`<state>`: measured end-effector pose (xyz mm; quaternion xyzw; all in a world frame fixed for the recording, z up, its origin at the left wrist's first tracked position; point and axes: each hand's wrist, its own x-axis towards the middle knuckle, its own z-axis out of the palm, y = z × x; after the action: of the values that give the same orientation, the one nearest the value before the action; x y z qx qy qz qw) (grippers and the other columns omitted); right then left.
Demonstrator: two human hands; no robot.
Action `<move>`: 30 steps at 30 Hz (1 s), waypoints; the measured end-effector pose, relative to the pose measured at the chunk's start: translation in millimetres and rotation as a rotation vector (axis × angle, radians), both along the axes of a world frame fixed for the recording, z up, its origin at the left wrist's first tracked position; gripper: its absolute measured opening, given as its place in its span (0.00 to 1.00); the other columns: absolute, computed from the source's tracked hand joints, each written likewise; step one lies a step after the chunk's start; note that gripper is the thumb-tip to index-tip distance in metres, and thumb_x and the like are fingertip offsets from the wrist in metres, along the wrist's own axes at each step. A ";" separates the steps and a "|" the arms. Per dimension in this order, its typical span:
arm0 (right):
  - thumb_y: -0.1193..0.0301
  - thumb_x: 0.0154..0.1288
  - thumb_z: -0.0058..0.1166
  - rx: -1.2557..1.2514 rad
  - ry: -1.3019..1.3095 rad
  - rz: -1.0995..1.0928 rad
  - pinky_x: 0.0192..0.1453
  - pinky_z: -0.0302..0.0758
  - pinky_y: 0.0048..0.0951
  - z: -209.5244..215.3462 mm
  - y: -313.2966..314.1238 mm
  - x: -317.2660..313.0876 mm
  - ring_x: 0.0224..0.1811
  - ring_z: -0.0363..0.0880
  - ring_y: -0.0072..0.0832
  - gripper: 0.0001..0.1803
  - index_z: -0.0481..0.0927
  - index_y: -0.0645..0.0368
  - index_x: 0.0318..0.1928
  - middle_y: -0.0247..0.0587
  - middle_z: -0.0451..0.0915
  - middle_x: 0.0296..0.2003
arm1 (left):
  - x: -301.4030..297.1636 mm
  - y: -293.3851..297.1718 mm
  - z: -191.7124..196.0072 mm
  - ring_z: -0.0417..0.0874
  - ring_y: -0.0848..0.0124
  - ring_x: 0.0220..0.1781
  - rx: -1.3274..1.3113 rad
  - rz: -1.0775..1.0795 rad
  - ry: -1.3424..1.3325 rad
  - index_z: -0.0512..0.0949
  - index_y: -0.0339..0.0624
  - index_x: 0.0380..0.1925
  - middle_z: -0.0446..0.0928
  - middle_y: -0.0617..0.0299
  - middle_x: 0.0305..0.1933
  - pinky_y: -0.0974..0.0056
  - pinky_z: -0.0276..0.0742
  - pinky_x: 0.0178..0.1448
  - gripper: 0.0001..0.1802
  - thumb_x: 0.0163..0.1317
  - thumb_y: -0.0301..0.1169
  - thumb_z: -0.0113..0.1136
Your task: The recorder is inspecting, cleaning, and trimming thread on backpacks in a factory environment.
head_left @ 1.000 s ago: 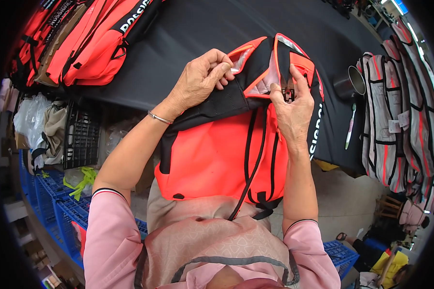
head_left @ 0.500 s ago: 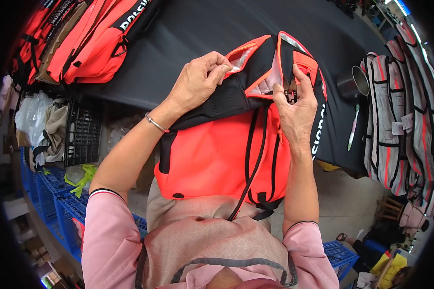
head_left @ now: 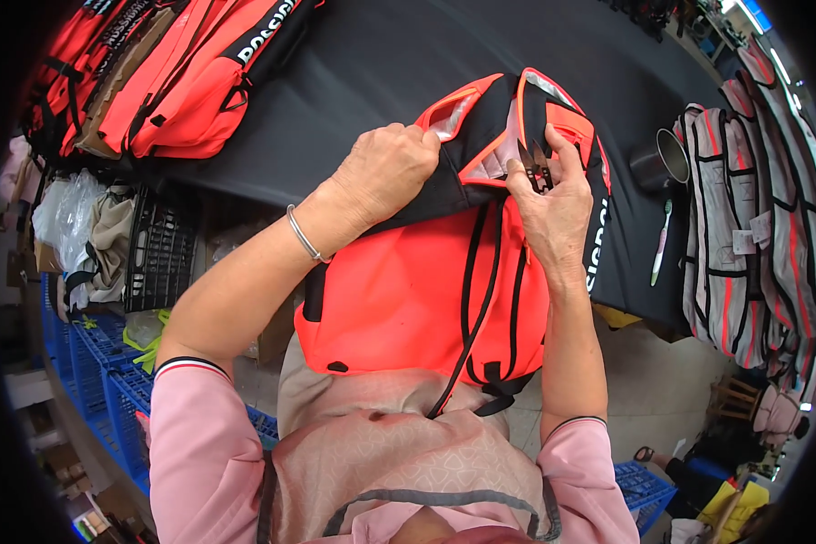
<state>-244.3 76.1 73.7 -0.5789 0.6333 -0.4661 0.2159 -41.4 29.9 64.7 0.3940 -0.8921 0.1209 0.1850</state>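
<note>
A bright orange-red and black backpack [head_left: 399, 299] lies across my lap and the table's near edge. Its top gapes, with silvery-white lining showing inside orange-edged openings. My left hand [head_left: 392, 170] is closed on the edge of the left opening of the bag. Between the thumb and fingers of my right hand [head_left: 556, 204] sits a pair of dark thread snips [head_left: 537, 169]. Their blades point up and away, over the bag's right opening, slightly apart. Whether the blades touch the fabric I cannot tell. Black cords hang down the bag's front.
Beyond the bag spreads a black-covered table [head_left: 381, 54]. More orange-red bags [head_left: 186, 95] are stacked at the far left. On the right are a metal cup [head_left: 666, 159], a toothbrush [head_left: 662, 243] and a row of grey bags [head_left: 730, 227]. A black crate [head_left: 161, 245] stands at the left.
My left hand has turned and closed more tightly at the bag's edge. The snips have tilted, so their blades now show more above my right fingers.
</note>
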 end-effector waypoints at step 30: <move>0.63 0.70 0.53 -0.201 0.754 0.066 0.40 0.73 0.38 56.1 0.0 14.1 0.37 0.77 0.38 0.17 0.79 0.51 0.56 0.43 0.73 0.40 | -6.0 21.0 -22.4 0.79 0.47 0.41 0.470 0.205 0.674 0.69 0.34 0.35 0.76 0.46 0.36 0.51 0.75 0.45 0.04 0.64 0.23 0.53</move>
<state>-230.2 76.1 129.7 -0.7479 0.6004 -0.2730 -0.0749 -47.4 50.8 42.3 0.5296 -0.7412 -0.2038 0.3587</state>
